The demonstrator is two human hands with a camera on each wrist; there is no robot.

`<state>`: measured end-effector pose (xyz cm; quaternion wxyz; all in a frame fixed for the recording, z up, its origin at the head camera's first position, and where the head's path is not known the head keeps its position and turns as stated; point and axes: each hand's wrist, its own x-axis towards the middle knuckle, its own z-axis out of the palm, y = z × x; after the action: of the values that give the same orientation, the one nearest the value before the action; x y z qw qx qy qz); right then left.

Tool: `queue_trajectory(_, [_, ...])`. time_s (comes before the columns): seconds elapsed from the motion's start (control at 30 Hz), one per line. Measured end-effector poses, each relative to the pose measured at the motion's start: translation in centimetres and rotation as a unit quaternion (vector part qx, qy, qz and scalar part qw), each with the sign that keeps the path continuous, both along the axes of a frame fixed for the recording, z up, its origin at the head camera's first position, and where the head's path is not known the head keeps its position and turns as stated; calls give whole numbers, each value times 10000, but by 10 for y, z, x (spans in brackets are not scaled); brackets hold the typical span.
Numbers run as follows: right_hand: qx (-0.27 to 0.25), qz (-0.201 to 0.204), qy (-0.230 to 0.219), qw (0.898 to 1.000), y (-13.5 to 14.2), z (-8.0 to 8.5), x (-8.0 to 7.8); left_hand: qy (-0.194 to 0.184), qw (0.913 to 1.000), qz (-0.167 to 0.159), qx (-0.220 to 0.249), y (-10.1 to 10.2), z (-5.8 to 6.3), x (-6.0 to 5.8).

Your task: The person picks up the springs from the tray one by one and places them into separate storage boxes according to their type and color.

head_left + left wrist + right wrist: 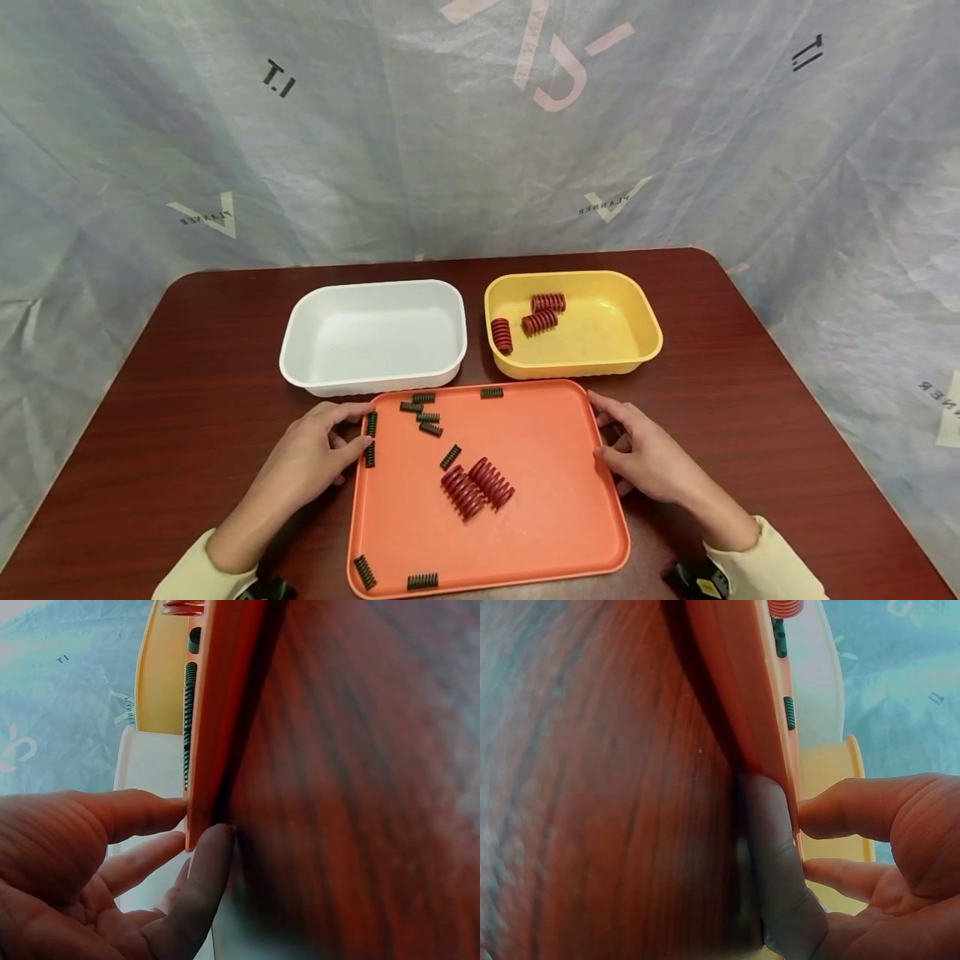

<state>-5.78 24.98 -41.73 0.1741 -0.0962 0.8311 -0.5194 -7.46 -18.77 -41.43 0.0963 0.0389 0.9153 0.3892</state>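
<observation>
An orange tray (555, 525) lies before me on the table, with two large red springs (462, 493) side by side near its middle. Several small dark green springs (451, 457) are scattered over it, mostly toward its left and far edges. My left hand (303, 454) grips the tray's left rim, beside two green springs lying along that edge. On the opposite rim, my right hand (648, 454) holds the tray between thumb and fingers. Both wrist views show the thumb at the rim and a finger under the tray's edge (206, 750).
Behind the tray stand a white bin (375, 385) at left and a yellow bin (577, 368) at right. Three red springs (542, 322) lie in the yellow bin's left part. The dark red table (750, 400) ends at a grey plastic sheet (480, 150).
</observation>
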Motion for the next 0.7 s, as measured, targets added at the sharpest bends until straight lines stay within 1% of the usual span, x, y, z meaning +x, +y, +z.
queue_trajectory(0.17, [69,-15,-2,10000,0,0,0,-144,9998,-119,66,1,2,-1])
queue_trajectory(0.27, [33,-18,11,10000,0,0,1,-167,9996,-200,123,2,3,-1])
queue_trajectory(0.43, [-90,-4,54,9999,-1,0,1,-192,9996,-196,78,3,3,-2])
queue_trajectory(0.57, [-132,-21,62,9999,-1,0,2,-40,9997,-178,-142,5,1,-4])
queue_trajectory(0.7, [-110,-30,83,9999,-1,0,2,170,9994,-140,-255,6,-1,-4])
